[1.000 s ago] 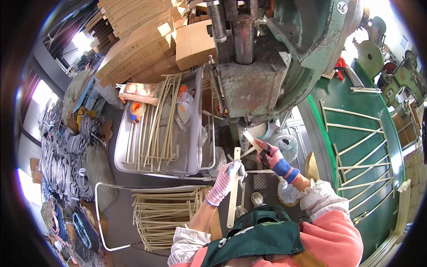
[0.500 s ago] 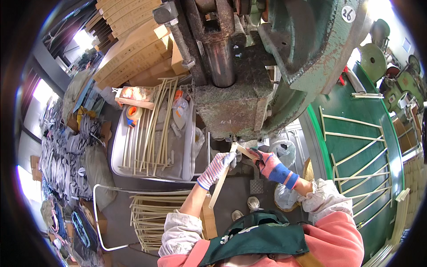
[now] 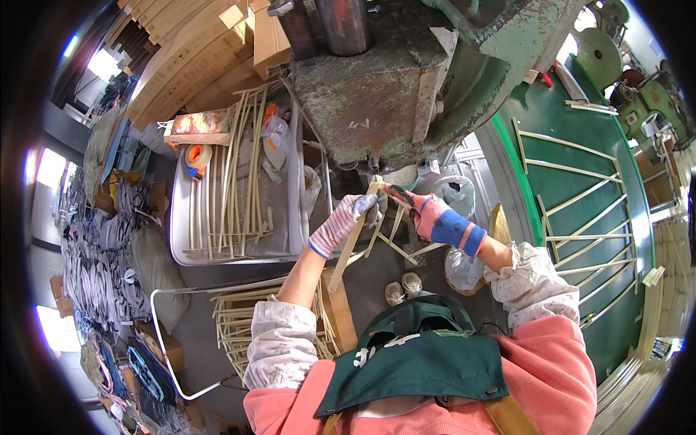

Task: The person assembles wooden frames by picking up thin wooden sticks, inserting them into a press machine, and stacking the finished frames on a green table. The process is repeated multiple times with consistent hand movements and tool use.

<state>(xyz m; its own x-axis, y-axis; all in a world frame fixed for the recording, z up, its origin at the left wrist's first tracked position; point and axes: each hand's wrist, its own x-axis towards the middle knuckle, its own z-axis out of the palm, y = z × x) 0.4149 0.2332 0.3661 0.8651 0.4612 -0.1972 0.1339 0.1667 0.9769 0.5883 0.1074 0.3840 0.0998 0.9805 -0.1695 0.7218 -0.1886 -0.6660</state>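
Observation:
A pale flat-barred frame (image 3: 345, 258) is held under the press, one bar slanting down toward my body. My left hand (image 3: 339, 223), in a striped glove, is closed around this bar near its upper end. Close to the bar's top corner, my right hand (image 3: 438, 217), in a pink and blue glove with dark fingertips, pinches the frame. More thin pale bars hang below and between my hands. Just above the corner is the worn green press head (image 3: 362, 116); a small gap lies between its tool tip and the frame.
A white tub (image 3: 181, 243) with pale strips, a tape roll (image 3: 197, 158) and bags stands left. Pale frames are piled (image 3: 239, 319) beside a bent white rail (image 3: 154, 326). The green table (image 3: 580, 123) at right carries a ladder-like frame. Cardboard boxes (image 3: 185, 76) are stacked behind.
The view has tilted downward, so the press head sits higher in it. More thin bars now show hanging beneath my hands. Both hands keep their hold.

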